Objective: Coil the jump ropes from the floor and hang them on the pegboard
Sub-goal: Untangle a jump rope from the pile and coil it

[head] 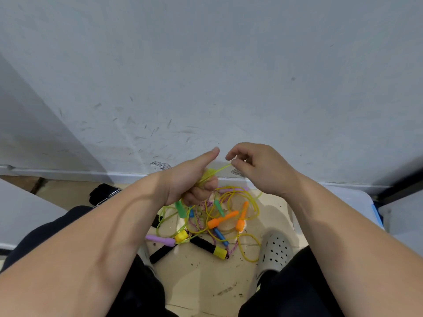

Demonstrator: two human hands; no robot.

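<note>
My left hand (194, 177) is closed around a bundle of thin yellow-green jump rope (207, 176), thumb pointing up. A single strand runs from the bundle to my right hand (256, 167), which pinches it between fingertips. Green handles (179, 208) hang just below my left fist. Under both hands a tangled pile of jump ropes (212, 225) lies on the tiled floor, with orange handles (223, 219), a purple handle (160, 240), a blue handle (220, 236) and black-and-yellow foam handles (209, 247). No pegboard is in view.
A scuffed white wall (206, 76) rises straight ahead with a baseboard at floor level. My grey perforated shoe (275, 251) stands right of the pile. A black object (104, 193) lies at left. A white and blue container (366, 202) sits at right.
</note>
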